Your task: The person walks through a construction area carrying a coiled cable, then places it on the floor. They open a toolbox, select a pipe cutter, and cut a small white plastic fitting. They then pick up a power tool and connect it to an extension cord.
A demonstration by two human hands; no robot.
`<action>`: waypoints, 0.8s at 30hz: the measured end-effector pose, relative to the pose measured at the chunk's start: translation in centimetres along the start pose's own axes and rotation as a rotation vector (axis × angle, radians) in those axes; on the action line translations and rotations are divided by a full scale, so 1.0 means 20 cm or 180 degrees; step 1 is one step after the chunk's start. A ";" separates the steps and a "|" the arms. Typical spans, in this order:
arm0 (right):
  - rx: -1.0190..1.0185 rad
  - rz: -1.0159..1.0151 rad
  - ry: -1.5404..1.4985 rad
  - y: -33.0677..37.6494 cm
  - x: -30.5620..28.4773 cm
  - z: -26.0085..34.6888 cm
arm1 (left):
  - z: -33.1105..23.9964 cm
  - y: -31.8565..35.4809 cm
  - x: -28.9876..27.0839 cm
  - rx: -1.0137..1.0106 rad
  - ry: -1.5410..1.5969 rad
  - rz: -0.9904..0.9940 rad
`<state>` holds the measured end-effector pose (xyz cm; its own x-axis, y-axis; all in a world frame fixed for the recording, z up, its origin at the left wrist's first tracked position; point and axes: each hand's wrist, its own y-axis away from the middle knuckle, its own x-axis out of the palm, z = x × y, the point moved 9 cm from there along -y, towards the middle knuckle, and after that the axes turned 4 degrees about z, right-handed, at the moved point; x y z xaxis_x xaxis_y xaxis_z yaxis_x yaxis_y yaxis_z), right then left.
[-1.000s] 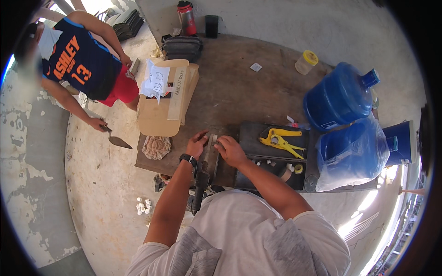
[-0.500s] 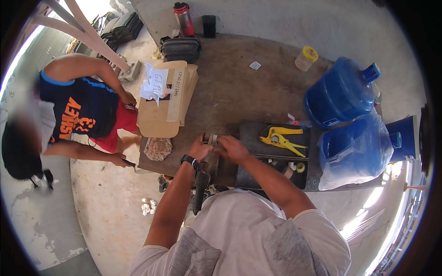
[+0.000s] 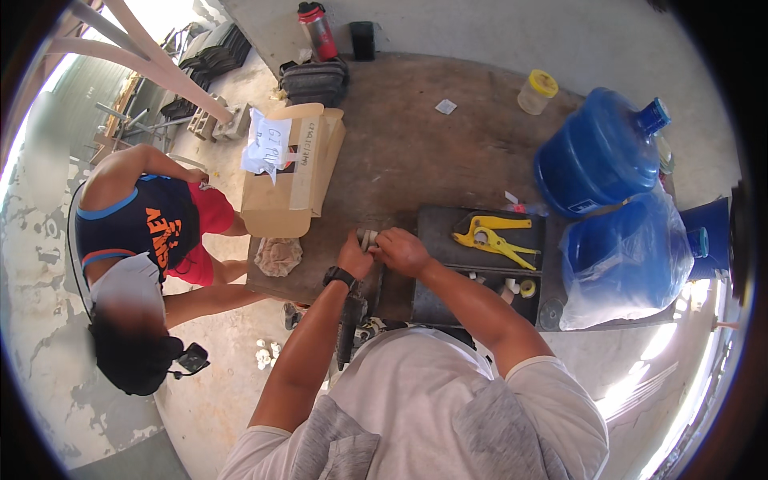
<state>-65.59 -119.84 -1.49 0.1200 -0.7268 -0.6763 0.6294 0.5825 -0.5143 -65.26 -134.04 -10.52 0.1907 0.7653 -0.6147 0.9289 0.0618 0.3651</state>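
My left hand (image 3: 353, 256) and my right hand (image 3: 401, 249) meet over the brown worktable (image 3: 400, 152), both closed on a small pale fitting (image 3: 369, 238) held between the fingers. A black watch (image 3: 340, 277) sits on my left wrist. Below the hands a dark tool or pipe (image 3: 350, 324) hangs down past the table's near edge; its exact kind is hard to tell. Just to the right lies an open black tool case (image 3: 448, 240) with yellow cutters (image 3: 492, 238) and small rolls of tape (image 3: 520, 286).
Two large blue water bottles (image 3: 600, 156) (image 3: 624, 260) stand at the right. A cardboard box (image 3: 292, 172) with a white paper sits at the left of the table beside a rag (image 3: 278, 255). A person in a dark jersey (image 3: 148, 240) bends over the floor at left. A red flask (image 3: 318, 30) and yellow-lidded jar (image 3: 537, 90) stand far back.
The person at left has moved from the far left corner down toward me and bent over. My hands stay together on the small fitting at the same spot.
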 end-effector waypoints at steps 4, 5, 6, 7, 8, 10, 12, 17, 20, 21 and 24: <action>-0.0013 -0.0079 -0.0031 -0.01 0.01 -0.01 | -0.03 0.02 -0.02 0.0078 -0.0108 -0.0116; 0.0024 -0.0095 -0.0068 -0.01 0.01 -0.02 | -0.03 0.02 -0.03 0.0094 -0.0102 -0.0149; 0.0054 -0.0107 -0.0093 -0.01 0.01 -0.03 | -0.04 0.02 -0.03 0.0091 -0.0107 -0.0138; 0.0084 -0.0118 -0.0116 -0.01 0.02 -0.04 | -0.04 0.03 -0.02 0.0085 -0.0100 -0.0122; 0.0133 -0.0141 -0.0137 -0.01 0.02 -0.05 | -0.04 0.03 -0.03 0.0094 -0.0092 -0.0154; 0.0152 -0.0181 -0.0161 -0.01 0.02 -0.05 | -0.04 0.03 -0.03 0.0082 -0.0048 -0.0132; 0.0183 -0.0221 -0.0175 -0.01 0.02 -0.05 | -0.04 0.03 -0.03 0.0104 -0.0021 -0.0167; 0.0368 -0.0310 -0.0170 -0.01 0.02 -0.06 | -0.06 0.04 -0.04 0.0232 0.0052 -0.0256; 0.0470 -0.0323 -0.0208 -0.01 0.02 -0.07 | -0.05 0.03 -0.04 0.0272 0.0040 -0.0239; 0.0498 -0.0295 -0.0200 -0.01 0.03 -0.08 | -0.04 0.03 -0.03 0.0256 0.0022 -0.0237; 0.0573 -0.0294 -0.0214 -0.01 0.04 -0.09 | -0.03 0.03 -0.03 0.0247 -0.0035 -0.0234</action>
<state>-66.94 -119.83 -2.82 0.1027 -0.8002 -0.5908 0.7664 0.4423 -0.4659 -65.11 -134.08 -9.51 0.1243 0.7534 -0.6457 0.9622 0.0673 0.2638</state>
